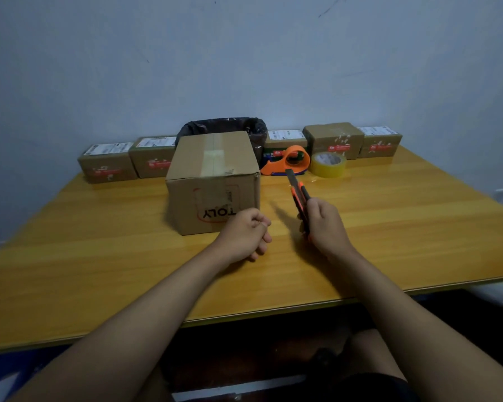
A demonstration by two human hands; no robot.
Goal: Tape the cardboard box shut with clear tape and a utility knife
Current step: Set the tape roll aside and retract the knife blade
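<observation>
A brown cardboard box [212, 181] stands on the yellow wooden table [99, 271], its flaps down and a strip of tape along the top seam. My right hand [327, 227] grips an orange and black utility knife [299, 195] to the right of the box, the blade out and pointing away from me. My left hand [244, 236] is loosely curled and holds nothing, just in front of the box's near right corner. A roll of clear tape [328, 164] lies behind the knife, beside an orange tape dispenser [286, 164].
Several small labelled parcels [106, 163] line the back edge of the table against the wall. A bin with a black bag [225, 127] stands behind the box. The table's near edge [244, 314] runs just above my lap.
</observation>
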